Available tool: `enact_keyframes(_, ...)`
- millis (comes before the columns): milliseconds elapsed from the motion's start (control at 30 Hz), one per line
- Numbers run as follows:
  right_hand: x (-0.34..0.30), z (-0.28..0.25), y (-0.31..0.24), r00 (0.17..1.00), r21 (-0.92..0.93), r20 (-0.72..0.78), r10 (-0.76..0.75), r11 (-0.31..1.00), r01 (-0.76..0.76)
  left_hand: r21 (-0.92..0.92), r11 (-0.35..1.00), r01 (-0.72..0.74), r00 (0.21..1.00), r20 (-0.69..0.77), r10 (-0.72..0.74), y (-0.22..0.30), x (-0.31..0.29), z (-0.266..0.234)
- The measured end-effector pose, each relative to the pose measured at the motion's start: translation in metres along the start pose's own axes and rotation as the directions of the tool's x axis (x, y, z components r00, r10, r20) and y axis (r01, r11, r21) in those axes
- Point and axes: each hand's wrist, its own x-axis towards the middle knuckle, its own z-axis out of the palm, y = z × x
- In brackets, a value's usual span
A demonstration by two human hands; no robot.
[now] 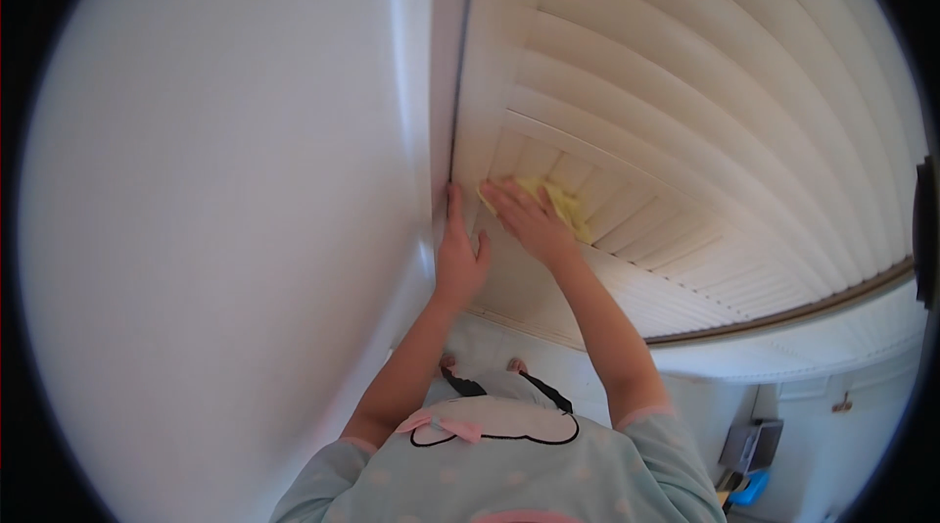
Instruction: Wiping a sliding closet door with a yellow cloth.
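A cream slatted door (pixel 646 121) rises in front of me, with raised panels and grooves across it. My right hand (pixel 529 217) presses a yellow cloth (pixel 566 205) against the lower slats near the door's left stile; its fingers reach up and left over the cloth, which bunches out on the right. My left hand (pixel 462 259) rests at the narrow gap between the door and its frame (pixel 446 112). Its index finger points up along that edge and the thumb stands apart. Nothing shows in the left hand.
A plain white wall (pixel 215 210) fills the left side close to my left arm. Below lies a pale floor (pixel 490 337) with my feet on it. At lower right are a grey box-like thing (pixel 752 447), a blue object (pixel 750 489) and a white door with a brass-coloured handle (pixel 842 404).
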Motion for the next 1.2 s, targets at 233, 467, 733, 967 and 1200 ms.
enact_keyframes(233,0.073,-0.034,0.013,0.998,0.29,-0.064,0.03,0.957,-0.011,-0.205,0.813,0.544,0.834,0.233,-0.5,-0.075,-0.05,0.049)
enact_keyframes(467,0.058,-0.004,-0.006,0.994,0.334,-0.1,0.049,0.943,-0.013,-0.746,0.338,0.575,0.734,0.287,-0.616,-0.1,-0.039,0.072)
enact_keyframes(733,-0.007,-0.017,0.054,0.999,0.151,0.031,-0.029,0.988,0.024,-0.744,0.365,0.56,0.702,0.191,-0.686,-0.112,-0.034,0.037)
enact_keyframes(967,0.007,-0.042,0.089,0.993,0.05,0.117,-0.023,0.999,0.017,-0.724,0.196,0.661,0.622,0.383,-0.683,-0.066,-0.024,0.076)
enact_keyframes(1200,-0.123,-0.026,0.079,0.836,0.354,0.54,-0.096,0.927,-0.122,-0.859,-0.235,0.454,0.583,0.486,-0.651,-0.068,0.003,0.048)
